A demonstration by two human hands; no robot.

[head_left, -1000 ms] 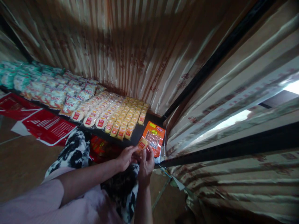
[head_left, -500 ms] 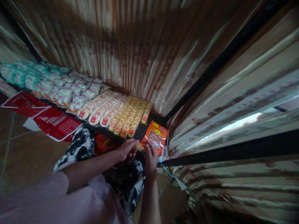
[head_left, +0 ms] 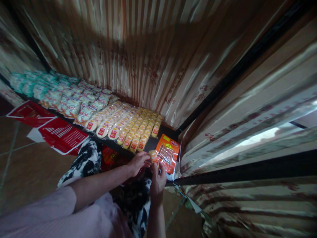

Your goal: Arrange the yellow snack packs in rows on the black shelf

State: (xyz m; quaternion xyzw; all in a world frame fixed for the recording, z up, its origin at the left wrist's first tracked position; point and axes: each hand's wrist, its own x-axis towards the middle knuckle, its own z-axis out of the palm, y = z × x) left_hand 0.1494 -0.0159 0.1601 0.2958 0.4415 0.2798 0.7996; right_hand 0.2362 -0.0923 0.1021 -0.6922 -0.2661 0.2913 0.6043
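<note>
Between my two hands is a small yellow packaged snack (head_left: 154,156) with an orange-red label, held over the shelf's front edge. My right hand (head_left: 158,174) pinches its lower end. My left hand (head_left: 140,162) has its fingers closed at the snack's left side. Just behind my right hand, an orange packet (head_left: 170,148) with a printed picture lies on the black shelf (head_left: 152,144). Rows of yellow wrapped snacks (head_left: 141,127) stand to its left, beside rows of paler round ones (head_left: 114,120).
White and red packets (head_left: 79,105) and green packets (head_left: 41,84) fill the shelf's left part. Red printed sheets (head_left: 60,134) hang at its front. Pleated curtain (head_left: 148,59) and black poles (head_left: 237,66) surround it. My patterned trouser legs (head_left: 86,162) are below.
The snack in my hands has turned from lying sideways to more upright. Both hands have shifted slightly, and the whole view has moved a little.
</note>
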